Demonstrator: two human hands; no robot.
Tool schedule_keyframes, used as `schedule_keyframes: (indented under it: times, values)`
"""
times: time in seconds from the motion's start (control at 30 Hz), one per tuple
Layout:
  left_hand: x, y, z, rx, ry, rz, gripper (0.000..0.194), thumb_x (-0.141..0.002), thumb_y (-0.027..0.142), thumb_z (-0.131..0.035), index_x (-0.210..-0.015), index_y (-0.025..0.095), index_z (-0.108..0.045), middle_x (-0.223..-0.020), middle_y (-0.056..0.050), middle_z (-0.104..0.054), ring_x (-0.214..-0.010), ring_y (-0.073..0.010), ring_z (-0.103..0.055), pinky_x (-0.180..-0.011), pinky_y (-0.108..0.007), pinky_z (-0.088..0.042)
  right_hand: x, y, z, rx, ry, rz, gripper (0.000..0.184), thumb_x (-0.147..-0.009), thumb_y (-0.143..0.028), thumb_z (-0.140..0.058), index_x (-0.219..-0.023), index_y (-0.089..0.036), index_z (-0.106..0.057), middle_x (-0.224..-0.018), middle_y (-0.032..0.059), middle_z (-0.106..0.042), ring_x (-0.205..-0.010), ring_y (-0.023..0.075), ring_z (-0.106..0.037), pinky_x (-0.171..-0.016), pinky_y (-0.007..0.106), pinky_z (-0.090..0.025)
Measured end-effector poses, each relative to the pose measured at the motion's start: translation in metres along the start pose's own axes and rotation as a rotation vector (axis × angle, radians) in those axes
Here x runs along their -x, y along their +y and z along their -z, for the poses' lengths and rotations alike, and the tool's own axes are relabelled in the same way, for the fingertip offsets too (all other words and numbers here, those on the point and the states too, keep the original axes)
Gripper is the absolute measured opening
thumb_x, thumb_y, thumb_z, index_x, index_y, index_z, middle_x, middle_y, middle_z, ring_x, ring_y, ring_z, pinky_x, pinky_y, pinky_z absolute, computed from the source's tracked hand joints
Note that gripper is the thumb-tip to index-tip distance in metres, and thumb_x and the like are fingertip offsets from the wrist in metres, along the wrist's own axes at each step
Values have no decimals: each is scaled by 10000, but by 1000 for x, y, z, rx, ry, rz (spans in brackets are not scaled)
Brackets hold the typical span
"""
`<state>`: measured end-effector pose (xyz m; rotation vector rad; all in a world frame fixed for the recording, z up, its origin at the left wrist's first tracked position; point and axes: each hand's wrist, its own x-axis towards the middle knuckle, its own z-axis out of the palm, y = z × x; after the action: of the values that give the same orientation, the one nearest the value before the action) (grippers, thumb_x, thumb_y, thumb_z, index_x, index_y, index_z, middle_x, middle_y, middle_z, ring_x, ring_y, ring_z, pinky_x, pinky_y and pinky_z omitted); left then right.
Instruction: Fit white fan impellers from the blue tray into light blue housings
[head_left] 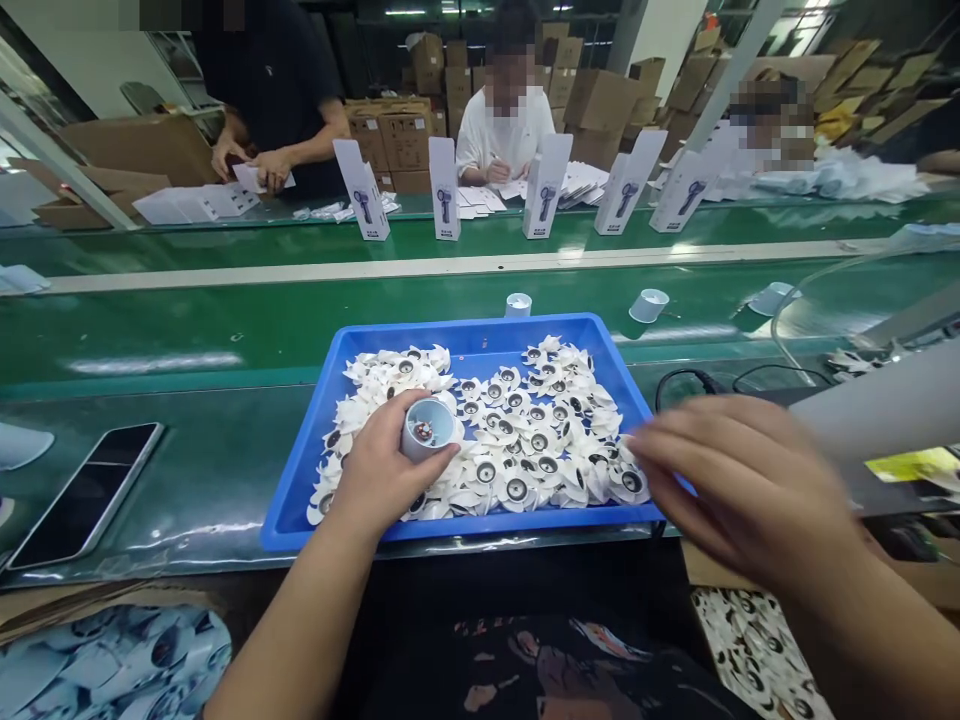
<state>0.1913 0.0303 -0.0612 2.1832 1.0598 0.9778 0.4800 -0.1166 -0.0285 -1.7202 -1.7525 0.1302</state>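
My left hand [382, 465] is wrapped round a pale blue round plastic housing [412, 442], tilted so its opening faces me. Inside the housing, small copper-coloured parts show. Below it lies a blue tray [300, 470] heaped with small white fan blades [517, 445], many with dark ring-shaped hubs. Over the tray's right edge, my right hand [739, 490] is smeared by motion. Its fingertips are close to a white fan blade [630, 482] at the tray's corner; whether they hold anything cannot be made out.
Pale blue housings [649, 305] stand on the green conveyor belt [262, 320] beyond the tray. A phone [90, 495] lies left. Below are a container of blue housings [112, 660] and a box of fan blades [757, 650]. White cartons [547, 190] and co-workers [510, 130] are across the belt.
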Motion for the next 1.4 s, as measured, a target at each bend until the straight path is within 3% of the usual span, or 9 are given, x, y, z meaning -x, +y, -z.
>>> schedule_keyframes:
  times: [0.07,0.17,0.3,0.43,0.67,0.87,1.1,1.23,1.4]
  values:
    - [2,0,1,-21,-34,8,494,-739,419,-721,-1172,230,-578,-1128,-80,-644,-1033,-302,-615,-920,-475,-495,-9,0,-15,241,-199,-31,82,-901,-197,-635,-868,-132,-674,-916,69,-623,-943,217,-562,-910,435,-462]
    - [3,0,2,-47,-64,-18,483,-752,400,-709,-1184,233,-568,-1145,-76,-643,-1059,-295,-611,-951,-479,-492,-26,3,-33,503,-429,-103,95,-855,-118,-657,-760,-111,-670,-814,73,-625,-890,242,-584,-858,444,-473]
    - [6,-2,1,-62,-86,-75,482,-783,377,-703,-1218,240,-545,-1165,-74,-637,-1075,-285,-607,-952,-467,-504,-49,-4,-47,636,-593,-128,142,-939,-217,-618,-1042,-133,-669,-1022,80,-622,-998,230,-584,-898,431,-490]
    - [7,-4,1,-65,-82,-90,489,-779,339,-714,-1224,244,-536,-1153,-72,-641,-1061,-282,-615,-929,-460,-520,-62,-15,-55,665,-677,-132,152,-964,-220,-584,-1072,-127,-640,-1040,70,-608,-943,189,-593,-890,391,-508]
    - [8,-4,-1,-17,-68,-67,495,-789,341,-689,-1246,233,-532,-1209,-89,-628,-1127,-286,-597,-975,-471,-504,-69,-27,-63,653,-684,-100,273,-971,-198,-555,-1239,-145,-553,-1165,83,-563,-1053,211,-565,-927,401,-498]
    - [8,-2,0,15,-49,-25,487,-766,358,-675,-1221,238,-551,-1213,-82,-631,-1120,-296,-610,-954,-457,-516,-72,-38,-67,675,-651,-67,322,-963,-160,-558,-1284,-157,-528,-1131,79,-568,-996,202,-583,-912,407,-512]
    - [5,-1,1,52,-78,4,460,-735,390,-652,-1159,230,-575,-1130,-77,-652,-1031,-286,-630,-915,-448,-515,-80,-33,-77,589,-706,-80,134,-971,-161,-564,-1085,-115,-617,-1016,65,-599,-943,181,-601,-878,389,-541]
    - [3,-7,1,71,16,14,485,-722,444,-676,-1144,225,-580,-1085,-70,-653,-971,-278,-641,-893,-429,-519,-81,-32,-82,447,-692,-109,167,-968,-167,-573,-1124,-124,-616,-1102,77,-587,-1013,196,-586,-930,415,-521]
    - [8,-11,6,190,183,49,569,-702,477,-734,-1160,203,-538,-1068,-86,-631,-898,-253,-642,-808,-375,-529,-83,-33,-85,240,-507,-268,286,-942,-221,-619,-1212,-139,-573,-1136,92,-563,-1044,222,-561,-960,454,-488]
